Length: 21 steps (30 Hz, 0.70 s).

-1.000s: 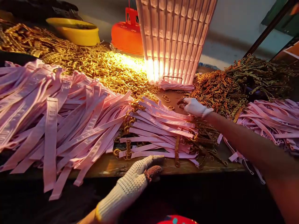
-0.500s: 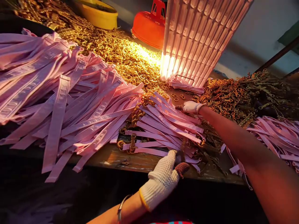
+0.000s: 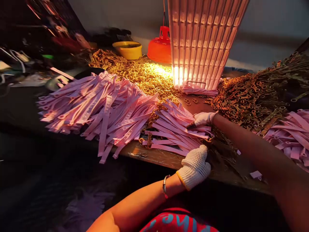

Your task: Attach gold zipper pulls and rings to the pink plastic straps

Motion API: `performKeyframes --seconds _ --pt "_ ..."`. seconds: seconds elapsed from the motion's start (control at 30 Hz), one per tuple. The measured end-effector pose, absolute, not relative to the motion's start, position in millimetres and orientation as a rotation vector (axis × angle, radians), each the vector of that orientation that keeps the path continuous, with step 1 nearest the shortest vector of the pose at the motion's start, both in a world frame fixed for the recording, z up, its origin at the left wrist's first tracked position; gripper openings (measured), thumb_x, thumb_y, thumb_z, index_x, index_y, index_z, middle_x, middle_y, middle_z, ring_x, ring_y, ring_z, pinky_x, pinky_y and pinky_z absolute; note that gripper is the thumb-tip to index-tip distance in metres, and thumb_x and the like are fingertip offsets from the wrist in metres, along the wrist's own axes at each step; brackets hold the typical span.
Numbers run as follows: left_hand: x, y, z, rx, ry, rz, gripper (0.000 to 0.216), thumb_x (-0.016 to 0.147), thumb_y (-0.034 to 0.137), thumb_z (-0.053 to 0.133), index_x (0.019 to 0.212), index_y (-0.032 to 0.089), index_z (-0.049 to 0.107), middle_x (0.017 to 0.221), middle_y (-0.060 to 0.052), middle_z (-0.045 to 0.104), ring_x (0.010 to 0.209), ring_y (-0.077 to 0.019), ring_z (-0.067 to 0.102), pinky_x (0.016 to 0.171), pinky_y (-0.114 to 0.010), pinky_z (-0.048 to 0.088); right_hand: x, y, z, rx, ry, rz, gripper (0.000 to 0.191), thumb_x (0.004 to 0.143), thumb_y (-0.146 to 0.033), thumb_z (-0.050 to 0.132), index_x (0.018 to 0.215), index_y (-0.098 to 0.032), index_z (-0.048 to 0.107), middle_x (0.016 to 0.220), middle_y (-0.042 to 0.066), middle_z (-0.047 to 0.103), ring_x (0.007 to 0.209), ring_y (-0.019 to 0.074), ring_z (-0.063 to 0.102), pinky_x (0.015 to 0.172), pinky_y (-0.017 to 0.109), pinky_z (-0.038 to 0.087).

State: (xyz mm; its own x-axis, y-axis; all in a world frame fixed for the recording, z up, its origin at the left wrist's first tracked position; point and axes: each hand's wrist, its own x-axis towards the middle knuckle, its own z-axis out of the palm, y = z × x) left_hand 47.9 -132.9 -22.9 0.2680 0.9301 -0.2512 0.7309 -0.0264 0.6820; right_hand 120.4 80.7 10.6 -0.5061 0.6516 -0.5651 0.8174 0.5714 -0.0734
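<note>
My left hand (image 3: 195,167), in a white dotted glove, is at the table's front edge beside the near end of the pink straps. Its fingers are curled together, and what they close on is hidden. Across the small pile of pink straps (image 3: 172,129) reaches my right hand (image 3: 203,119), also gloved, with dark covered fingertips. These are pinched together at a strap in the upper right of the pile. Brass-coloured metal links (image 3: 152,119) hang on the left ends of those straps, and a brass clasp (image 3: 209,139) shows at the right end.
A larger heap of pink straps (image 3: 96,109) overhangs the table edge on the left. Behind lie brass rings (image 3: 135,73), a yellow bowl (image 3: 127,50), a red lamp (image 3: 159,50) and a tall ribbed panel (image 3: 202,48). Metal clasps (image 3: 251,96) and more straps (image 3: 296,135) lie right.
The view has tilted up and drawn back, bringing in more of the left side. My left hand has moved right and up, close to the straps' near right end. My right hand has shifted slightly toward me.
</note>
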Motion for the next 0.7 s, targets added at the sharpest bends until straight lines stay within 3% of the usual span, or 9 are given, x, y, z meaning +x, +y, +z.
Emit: performKeyframes --seconds 0.1,0.27,0.37,0.43,0.47,0.6,0.7 --pt "60.5 -138.1 -21.9 1.763 1.572 0.368 0.044 0.072 0.018 0.056 0.115 0.013 0.058 0.105 -0.018 0.067 0.1 -0.035 0.063 0.089 -0.044 0.051 122.3 80.3 12.5 1.145 2.323 -0.514 0.076 0.075 -0.074 0.065 0.113 -0.008 0.069 0.104 0.014 0.071 0.085 0.0246 0.066 0.07 0.03 0.049" --pt "69.9 -154.8 -39.4 1.651 1.578 0.598 0.045 0.069 0.013 0.056 0.114 0.016 0.061 0.117 -0.017 0.065 0.112 -0.0325 0.059 0.1 -0.042 0.047 118.6 79.3 13.5 1.083 2.295 -0.602 0.063 0.067 -0.059 0.08 0.1 -0.006 0.073 0.087 0.009 0.07 0.076 0.0209 0.063 0.064 0.029 0.05" --pt "55.9 -169.4 -47.0 1.384 1.467 0.73 0.021 0.083 0.024 0.054 0.1 0.017 0.064 0.094 -0.011 0.069 0.086 -0.0239 0.066 0.08 -0.035 0.054 116.5 76.3 12.9 1.059 2.3 -0.604 0.054 0.064 -0.05 0.083 0.096 -0.007 0.075 0.081 0.006 0.069 0.073 0.0205 0.063 0.063 0.028 0.05" --pt "36.8 -181.2 -46.2 1.065 1.43 0.812 0.024 0.089 0.036 0.054 0.097 0.015 0.063 0.078 -0.007 0.066 0.065 -0.0183 0.063 0.062 -0.03 0.053 117.0 73.7 12.9 1.055 2.322 -0.577 0.052 0.064 -0.045 0.083 0.098 -0.007 0.074 0.083 0.008 0.07 0.076 0.0222 0.064 0.065 0.029 0.05" --pt "25.8 -187.0 -44.1 0.872 1.432 0.901 0.028 0.089 0.039 0.055 0.101 0.015 0.061 0.079 -0.007 0.067 0.064 -0.0178 0.063 0.059 -0.029 0.052 118.2 72.8 13.0 1.053 2.34 -0.556 0.053 0.065 -0.044 0.082 0.101 -0.006 0.074 0.087 0.01 0.071 0.079 0.0235 0.065 0.066 0.03 0.05" --pt "-10.6 -199.4 -31.6 0.098 1.373 1.37 0.035 0.089 0.022 0.057 0.122 0.016 0.05 0.111 -0.014 0.067 0.093 -0.022 0.071 0.081 -0.035 0.059 129.3 76.0 12.7 1.051 2.391 -0.492 0.063 0.073 -0.052 0.075 0.112 -0.003 0.068 0.105 0.018 0.07 0.09 0.0285 0.066 0.07 0.033 0.049" --pt "-18.4 -188.7 -28.6 -0.219 1.178 1.429 0.034 0.091 0.017 0.05 0.125 0.018 0.048 0.115 -0.014 0.067 0.101 -0.0224 0.071 0.094 -0.039 0.057 139.8 84.3 9.6 1.12 2.375 -0.621 0.074 0.071 -0.069 0.071 0.112 -0.007 0.066 0.109 0.018 0.069 0.089 0.0281 0.066 0.067 0.032 0.048"
